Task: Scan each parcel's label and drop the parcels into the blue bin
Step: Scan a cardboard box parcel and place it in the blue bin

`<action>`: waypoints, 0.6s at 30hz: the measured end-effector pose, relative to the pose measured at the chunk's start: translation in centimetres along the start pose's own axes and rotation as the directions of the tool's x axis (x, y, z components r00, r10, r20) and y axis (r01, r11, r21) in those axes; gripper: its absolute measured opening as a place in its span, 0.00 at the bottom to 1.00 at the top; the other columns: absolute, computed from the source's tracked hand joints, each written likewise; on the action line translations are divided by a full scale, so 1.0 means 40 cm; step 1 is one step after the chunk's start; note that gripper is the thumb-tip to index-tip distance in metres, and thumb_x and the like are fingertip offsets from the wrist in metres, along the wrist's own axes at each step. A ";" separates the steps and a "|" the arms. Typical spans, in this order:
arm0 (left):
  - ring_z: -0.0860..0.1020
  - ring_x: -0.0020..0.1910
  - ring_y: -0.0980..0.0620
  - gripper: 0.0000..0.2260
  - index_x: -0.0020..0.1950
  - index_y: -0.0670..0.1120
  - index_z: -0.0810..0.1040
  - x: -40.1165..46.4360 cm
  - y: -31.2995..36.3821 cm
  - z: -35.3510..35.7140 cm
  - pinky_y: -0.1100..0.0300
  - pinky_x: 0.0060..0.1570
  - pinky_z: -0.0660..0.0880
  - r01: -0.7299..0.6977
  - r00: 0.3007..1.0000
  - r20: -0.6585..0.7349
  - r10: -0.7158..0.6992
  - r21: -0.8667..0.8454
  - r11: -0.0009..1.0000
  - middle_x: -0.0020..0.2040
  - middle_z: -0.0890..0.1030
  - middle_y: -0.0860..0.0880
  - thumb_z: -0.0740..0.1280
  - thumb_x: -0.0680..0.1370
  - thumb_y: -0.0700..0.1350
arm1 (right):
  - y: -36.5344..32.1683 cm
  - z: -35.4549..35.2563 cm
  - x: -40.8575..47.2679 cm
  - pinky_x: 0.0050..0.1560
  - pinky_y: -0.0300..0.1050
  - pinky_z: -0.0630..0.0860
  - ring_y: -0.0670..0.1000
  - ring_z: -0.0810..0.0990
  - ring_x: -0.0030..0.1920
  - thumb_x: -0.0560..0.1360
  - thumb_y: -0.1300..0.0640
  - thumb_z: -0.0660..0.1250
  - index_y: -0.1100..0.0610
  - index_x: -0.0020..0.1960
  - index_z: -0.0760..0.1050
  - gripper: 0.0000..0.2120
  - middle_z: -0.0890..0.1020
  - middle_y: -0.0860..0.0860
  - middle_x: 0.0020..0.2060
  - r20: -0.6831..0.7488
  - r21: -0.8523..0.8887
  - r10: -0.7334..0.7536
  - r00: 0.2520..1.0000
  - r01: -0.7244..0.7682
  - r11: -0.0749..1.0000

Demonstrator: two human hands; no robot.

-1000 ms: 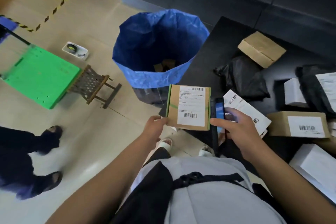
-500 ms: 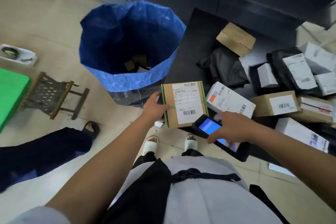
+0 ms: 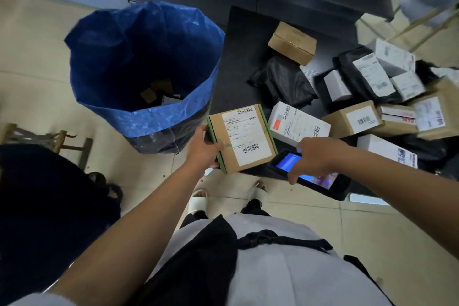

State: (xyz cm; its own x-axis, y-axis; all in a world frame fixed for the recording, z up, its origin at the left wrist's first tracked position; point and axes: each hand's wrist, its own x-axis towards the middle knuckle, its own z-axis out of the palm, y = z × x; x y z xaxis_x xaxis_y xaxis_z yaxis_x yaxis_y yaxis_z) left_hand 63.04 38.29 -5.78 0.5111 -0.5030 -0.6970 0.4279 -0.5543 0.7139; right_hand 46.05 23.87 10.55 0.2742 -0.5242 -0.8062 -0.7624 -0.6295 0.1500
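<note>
Left hand (image 3: pixel 202 148) grips labelled parcel (image 3: pixel 242 138) by its edge — at 4 o'clock beside blue bin (image 3: pixel 139 117). Right hand (image 3: pixel 316 156) fingers curl round scanner (image 3: pixel 310 175) — just below the parcel.

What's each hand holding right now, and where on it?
Left hand grips the labelled cardboard parcel by its left edge; right hand holds the handheld scanner around its middle.
</note>
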 end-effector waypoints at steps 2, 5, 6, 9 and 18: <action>0.80 0.51 0.47 0.28 0.74 0.49 0.66 -0.002 0.002 -0.001 0.38 0.48 0.82 0.008 1.000 0.013 -0.008 -0.018 1.000 0.47 0.75 0.60 0.71 0.77 0.35 | 0.001 0.004 -0.002 0.34 0.42 0.67 0.50 0.79 0.34 0.67 0.36 0.76 0.52 0.43 0.72 0.22 0.81 0.48 0.34 -0.006 0.001 -0.002 1.000 0.002 1.000; 0.80 0.54 0.46 0.28 0.74 0.49 0.66 -0.005 0.002 -0.002 0.39 0.46 0.83 0.010 1.000 0.021 -0.010 -0.032 0.999 0.53 0.77 0.55 0.71 0.77 0.35 | 0.005 0.009 -0.001 0.35 0.42 0.69 0.50 0.81 0.40 0.67 0.35 0.76 0.52 0.46 0.74 0.23 0.83 0.49 0.41 -0.015 0.008 -0.015 1.000 0.015 1.000; 0.80 0.55 0.45 0.28 0.74 0.49 0.66 -0.006 0.003 -0.001 0.39 0.46 0.83 0.010 1.000 0.020 -0.009 -0.031 0.999 0.53 0.77 0.55 0.71 0.78 0.35 | 0.005 0.009 -0.004 0.35 0.42 0.68 0.50 0.80 0.40 0.67 0.35 0.75 0.51 0.45 0.73 0.22 0.82 0.49 0.41 -0.021 0.003 -0.018 1.000 0.018 1.000; 0.79 0.56 0.45 0.28 0.74 0.49 0.66 -0.007 0.003 0.001 0.38 0.48 0.82 0.014 1.000 0.013 -0.013 -0.034 0.999 0.50 0.76 0.58 0.71 0.78 0.35 | 0.002 0.008 -0.009 0.35 0.42 0.67 0.49 0.79 0.37 0.68 0.36 0.75 0.50 0.41 0.70 0.21 0.80 0.48 0.38 -0.045 -0.013 -0.012 0.999 0.011 1.000; 0.81 0.55 0.45 0.27 0.72 0.50 0.67 -0.006 -0.004 -0.001 0.36 0.43 0.82 -0.012 1.000 0.010 0.011 0.016 1.000 0.50 0.78 0.58 0.72 0.77 0.37 | 0.007 0.007 -0.027 0.35 0.41 0.68 0.49 0.81 0.28 0.65 0.37 0.76 0.53 0.45 0.74 0.22 0.80 0.46 0.24 -0.022 0.013 0.053 0.998 -0.053 0.999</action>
State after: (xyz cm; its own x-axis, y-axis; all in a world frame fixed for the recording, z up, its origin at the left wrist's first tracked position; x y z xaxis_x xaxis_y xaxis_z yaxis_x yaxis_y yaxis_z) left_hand 62.86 38.53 -5.73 0.5085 -0.5159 -0.6894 0.4098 -0.5591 0.7207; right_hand 45.36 24.43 11.29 0.2463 -0.5692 -0.7844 -0.7832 -0.5937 0.1849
